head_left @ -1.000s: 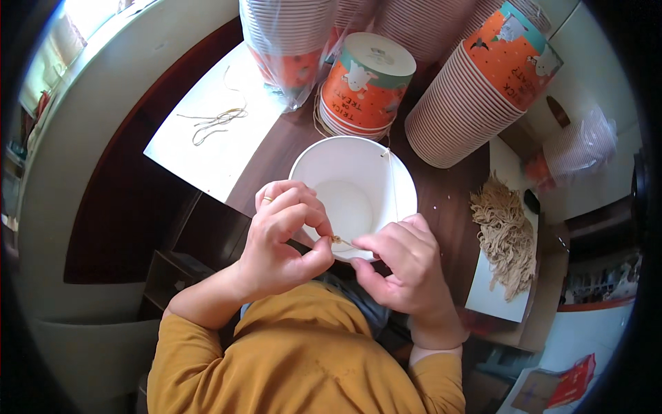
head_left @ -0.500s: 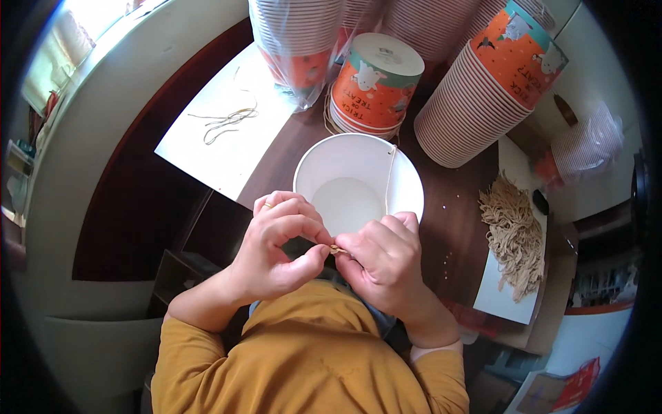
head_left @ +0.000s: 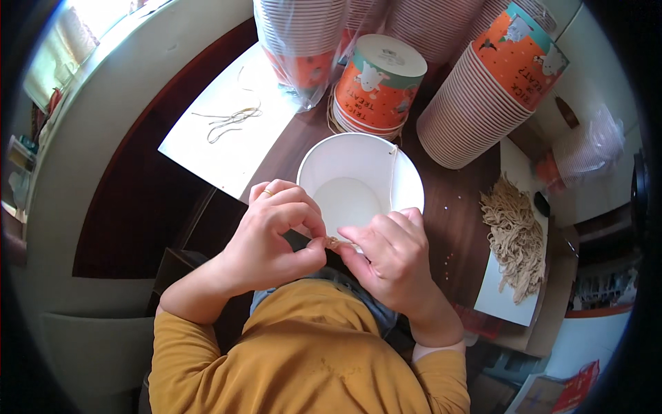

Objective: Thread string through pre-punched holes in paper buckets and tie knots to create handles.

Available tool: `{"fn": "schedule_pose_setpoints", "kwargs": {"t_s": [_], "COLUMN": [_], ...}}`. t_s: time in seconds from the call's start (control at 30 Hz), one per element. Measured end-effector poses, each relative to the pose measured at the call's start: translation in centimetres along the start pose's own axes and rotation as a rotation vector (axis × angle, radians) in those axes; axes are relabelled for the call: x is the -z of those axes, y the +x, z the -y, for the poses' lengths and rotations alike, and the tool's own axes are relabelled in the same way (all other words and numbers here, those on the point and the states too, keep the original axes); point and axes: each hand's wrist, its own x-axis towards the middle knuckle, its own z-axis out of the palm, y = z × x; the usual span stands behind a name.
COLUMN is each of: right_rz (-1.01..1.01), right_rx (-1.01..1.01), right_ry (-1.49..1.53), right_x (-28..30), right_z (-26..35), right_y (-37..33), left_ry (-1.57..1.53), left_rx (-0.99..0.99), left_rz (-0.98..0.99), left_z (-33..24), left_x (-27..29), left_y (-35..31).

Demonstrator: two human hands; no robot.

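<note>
Just before me stands a white paper bucket (head_left: pixel 329 162), its open mouth facing up. A thin beige string (head_left: pixel 393 178) hangs from a hole near its far right rim and runs down inside toward my right hand. At the near rim, my left hand (head_left: pixel 283 231) pinches a small knotted or looped bit of string (head_left: pixel 333 243) between thumb and index finger. My right hand (head_left: pixel 393 255) grips the string just beside it, fingers curled and thumb stretched toward the knot. The near rim is mostly hidden behind my hands.
Behind the bucket are an upside-down orange bucket (head_left: pixel 379 86), a leaning nested stack (head_left: pixel 476 100) and a plastic-wrapped stack (head_left: pixel 303 48). A beige string heap (head_left: pixel 514 238) lies at right on a white board (head_left: pixel 493 300). Loose strings (head_left: pixel 233 123) rest on a white sheet (head_left: pixel 189 148).
My right hand has shifted slightly right, its thumb drawing away from my left fingertips. More of the string shows between the hands. The bucket has stayed put.
</note>
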Motion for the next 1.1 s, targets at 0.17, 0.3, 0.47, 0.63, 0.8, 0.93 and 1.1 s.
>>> {"fn": "schedule_pose_setpoints", "kwargs": {"t_s": [0.17,0.3,0.47,0.63,0.8,0.93,1.1], "right_rz": [-0.029,-0.012,-0.038,-0.032,0.017,0.042,0.146], "right_rx": [0.003,0.021,-0.021,-0.017,-0.157,-0.191,-0.227], "right_ry": [0.102,0.142,0.314,0.420,0.481,0.501,0.498], "right_x": [0.2,0.2,0.6,1.0,1.3,1.4,1.7], "right_z": [-0.3,-0.3,0.1,-0.4,-0.9,-1.0,-1.6], "right_y": [0.1,0.3,0.8,2.0,2.7,2.8,2.7], "left_ry": [-0.299,-0.685,-0.818,-0.915,-0.949,-0.932,-0.890], "left_rx": [0.150,0.506,0.391,0.475,0.457,0.416,0.469], "left_rz": [0.217,0.367,0.299,0.357,0.290,0.274,0.291], "left_z": [0.3,-0.3,0.1,-0.4,-0.1,0.3,-0.4], "left_x": [1.8,2.5,1.6,1.2,0.3,-0.3,-0.3], "left_y": [0.7,0.4,-0.4,0.2,0.5,0.2,0.5]}}
